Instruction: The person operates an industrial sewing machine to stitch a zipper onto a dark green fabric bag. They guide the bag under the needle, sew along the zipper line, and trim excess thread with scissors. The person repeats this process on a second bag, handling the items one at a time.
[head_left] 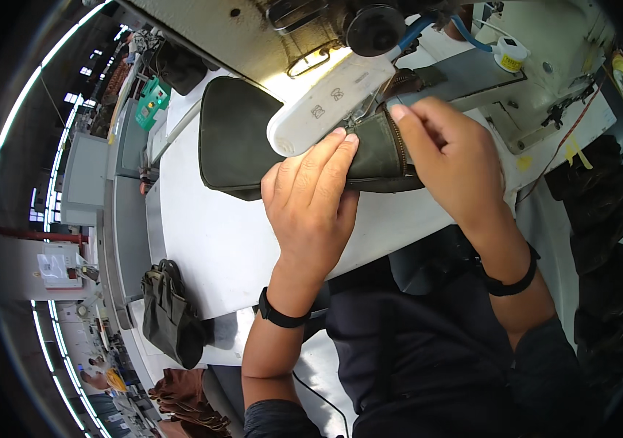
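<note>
A dark green bag piece (235, 131) lies on the white table under the head of a sewing machine (253, 33). My left hand (311, 193) rests on it with fingers stretched out, the fingertips close to the presser foot (353, 115). A zipper (397, 139) with brass-coloured teeth runs along the piece's right part. Beside it, my right hand (450, 150) is closed, thumb and bent index finger at the zipper's upper end; what they pinch is hidden. A long white lamp-like cover (330, 102) hangs over the piece and hides part of it.
A dark green handbag (169, 314) stands left of the white table (209, 241). Brown pieces (187, 398) are piled below it. Dark material (603, 241) hangs at the right. A green box (152, 102) sits at the far left. The machine's pillar (559, 73) bounds the right side.
</note>
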